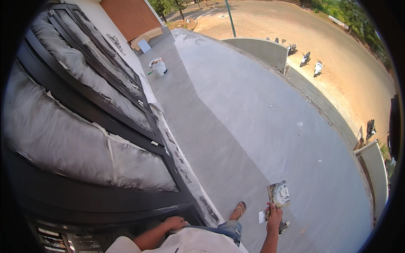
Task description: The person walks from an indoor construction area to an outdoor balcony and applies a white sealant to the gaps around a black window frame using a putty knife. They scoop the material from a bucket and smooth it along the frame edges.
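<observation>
My right hand point(274, 215) is raised over the grey floor, its fingers closed on the lower edge of a printed picture card point(279, 193). A small white piece of paper point(261, 217) shows just left of that hand; whether I hold it too cannot be made out. My left hand point(175, 222) is at my waist, close to the black door frame point(126, 206). Its fingers are curled, and what they may hold is hidden. Clear plastic sheeting point(67, 135) covers the glass panels of the black frames on my left.
A white bucket point(159, 68) with things in it stands ahead by the wall, near a light blue panel point(144, 46). Low grey walls point(270, 54) edge the concrete floor point(236, 109). Several motorbikes point(318, 68) are parked beyond. A strip of covering point(185, 168) runs along the door sill.
</observation>
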Action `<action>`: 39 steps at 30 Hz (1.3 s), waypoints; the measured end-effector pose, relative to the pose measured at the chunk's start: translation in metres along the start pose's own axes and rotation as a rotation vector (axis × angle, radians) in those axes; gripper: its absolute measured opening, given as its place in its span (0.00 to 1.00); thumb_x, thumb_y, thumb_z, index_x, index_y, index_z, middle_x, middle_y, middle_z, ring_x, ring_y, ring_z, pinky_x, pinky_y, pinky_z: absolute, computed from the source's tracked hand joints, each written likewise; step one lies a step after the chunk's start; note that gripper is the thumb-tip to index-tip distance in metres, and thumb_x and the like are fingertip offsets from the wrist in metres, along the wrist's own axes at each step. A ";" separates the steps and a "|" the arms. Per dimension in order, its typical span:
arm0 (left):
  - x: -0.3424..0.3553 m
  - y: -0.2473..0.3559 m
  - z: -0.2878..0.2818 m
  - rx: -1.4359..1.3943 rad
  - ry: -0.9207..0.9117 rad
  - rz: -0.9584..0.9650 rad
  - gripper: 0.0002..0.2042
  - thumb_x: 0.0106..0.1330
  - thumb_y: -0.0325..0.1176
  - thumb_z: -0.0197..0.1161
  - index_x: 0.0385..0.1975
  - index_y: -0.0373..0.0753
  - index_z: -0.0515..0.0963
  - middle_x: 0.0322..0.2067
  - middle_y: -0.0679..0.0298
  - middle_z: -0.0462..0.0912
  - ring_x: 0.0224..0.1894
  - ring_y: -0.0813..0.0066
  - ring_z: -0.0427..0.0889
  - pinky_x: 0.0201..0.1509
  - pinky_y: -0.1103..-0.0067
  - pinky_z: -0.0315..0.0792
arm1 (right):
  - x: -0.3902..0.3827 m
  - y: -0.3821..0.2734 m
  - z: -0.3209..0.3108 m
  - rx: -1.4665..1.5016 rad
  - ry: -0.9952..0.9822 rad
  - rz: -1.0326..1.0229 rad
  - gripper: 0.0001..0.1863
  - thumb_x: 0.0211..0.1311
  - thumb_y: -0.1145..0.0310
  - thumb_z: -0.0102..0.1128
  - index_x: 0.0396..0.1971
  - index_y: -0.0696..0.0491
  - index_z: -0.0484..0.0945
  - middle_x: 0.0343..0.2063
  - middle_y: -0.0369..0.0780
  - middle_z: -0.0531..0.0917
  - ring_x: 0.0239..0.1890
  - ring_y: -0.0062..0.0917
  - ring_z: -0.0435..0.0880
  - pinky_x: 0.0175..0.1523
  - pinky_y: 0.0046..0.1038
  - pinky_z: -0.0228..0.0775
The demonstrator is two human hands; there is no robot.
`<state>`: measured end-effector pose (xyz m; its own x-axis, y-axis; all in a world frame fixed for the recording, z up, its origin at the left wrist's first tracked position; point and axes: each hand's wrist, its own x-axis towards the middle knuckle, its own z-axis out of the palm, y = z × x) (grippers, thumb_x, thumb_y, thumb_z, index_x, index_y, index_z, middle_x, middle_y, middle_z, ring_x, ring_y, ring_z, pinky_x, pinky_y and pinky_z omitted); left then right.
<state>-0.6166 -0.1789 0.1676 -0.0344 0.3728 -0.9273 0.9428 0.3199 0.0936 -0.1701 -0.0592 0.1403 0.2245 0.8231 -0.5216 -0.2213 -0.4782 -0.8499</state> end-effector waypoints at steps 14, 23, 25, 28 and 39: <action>0.069 0.210 -0.082 -0.412 0.191 0.705 0.23 0.71 0.50 0.47 0.44 0.33 0.77 0.41 0.54 0.81 0.46 0.62 0.79 0.53 0.70 0.69 | 0.020 -0.106 0.002 -0.235 -0.273 0.091 0.15 0.68 0.60 0.52 0.34 0.55 0.82 0.15 0.27 0.69 0.15 0.12 0.60 0.19 0.19 0.49; 0.140 0.245 -0.149 -1.434 0.309 1.057 0.18 0.73 0.46 0.48 0.44 0.36 0.75 0.42 0.61 0.78 0.44 0.74 0.75 0.48 0.74 0.71 | 0.047 -0.182 0.160 -0.060 -0.714 0.066 0.13 0.67 0.62 0.52 0.27 0.55 0.79 0.18 0.30 0.73 0.17 0.12 0.62 0.22 0.19 0.50; 0.152 0.250 -0.171 -1.519 0.224 1.140 0.17 0.73 0.45 0.48 0.44 0.37 0.75 0.42 0.62 0.78 0.43 0.76 0.75 0.46 0.75 0.71 | 0.084 -0.179 0.179 -0.079 -0.783 0.052 0.15 0.67 0.62 0.53 0.22 0.54 0.78 0.17 0.30 0.73 0.17 0.12 0.62 0.22 0.19 0.49; 0.155 0.249 -0.256 -1.441 0.148 1.082 0.15 0.73 0.43 0.49 0.47 0.38 0.73 0.44 0.63 0.78 0.42 0.76 0.75 0.44 0.75 0.72 | 0.123 -0.215 0.215 -0.167 -0.812 0.055 0.16 0.67 0.61 0.53 0.22 0.54 0.78 0.16 0.29 0.72 0.16 0.12 0.62 0.21 0.19 0.48; 0.199 0.305 -0.565 -1.602 0.319 0.849 0.20 0.73 0.42 0.48 0.52 0.31 0.70 0.49 0.62 0.76 0.52 0.75 0.75 0.58 0.75 0.67 | 0.391 -0.136 0.101 -0.305 0.106 0.189 0.19 0.69 0.56 0.51 0.27 0.54 0.82 0.15 0.31 0.69 0.15 0.16 0.63 0.20 0.24 0.57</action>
<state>-0.5235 0.4844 0.2164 -0.0086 0.9275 -0.3737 -0.4387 0.3324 0.8349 -0.1486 0.3585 0.0591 0.3077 0.6829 -0.6625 0.0213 -0.7011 -0.7127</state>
